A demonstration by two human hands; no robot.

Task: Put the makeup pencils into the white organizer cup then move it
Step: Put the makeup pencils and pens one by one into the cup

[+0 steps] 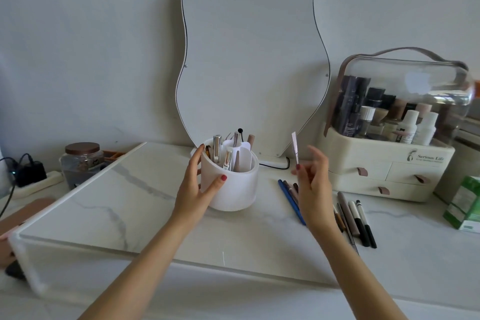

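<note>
The white organizer cup [235,184] stands on the marble tabletop, with several silver and tan makeup sticks upright in its compartments. My left hand [197,184] wraps around the cup's left side, thumb on its front. My right hand [313,184], to the right of the cup, pinches a thin silver-pink makeup pencil [295,148] and holds it upright above the table. A blue pencil [289,199] and two darker ones lie just under that hand. Several more pencils and black pens [357,218] lie further right.
A wavy-edged mirror [249,54] leans against the wall behind the cup. A cream cosmetics case [384,171] with a clear dome and drawers stands at the right, a green box [465,205] beside it. A glass jar [81,161] and a power strip [33,182] sit at the left.
</note>
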